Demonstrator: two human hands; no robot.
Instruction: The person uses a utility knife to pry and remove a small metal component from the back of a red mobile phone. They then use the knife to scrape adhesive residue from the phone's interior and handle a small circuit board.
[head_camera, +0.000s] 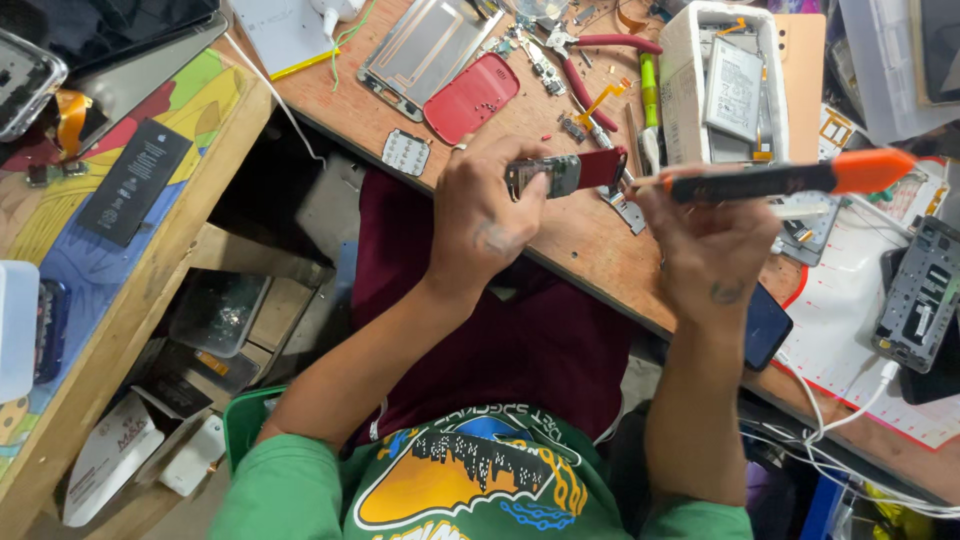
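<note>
Red phone shell (575, 172) above tabletop (560, 225) edge, clasped by left hand (487, 215) | right hand (712, 235) wraps orange-handled screwdriver (790, 178), tip at shell | step: likely unscrewing | next: steady tip.

Green short-sleeved T-shirt with colourful skyline print, maroon trousers, bare forearms, small wrist tattoo.

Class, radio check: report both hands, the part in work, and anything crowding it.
Left hand grips red phone part. Right hand holds orange-handled black screwdriver. Red-handled pliers lie behind.
</note>
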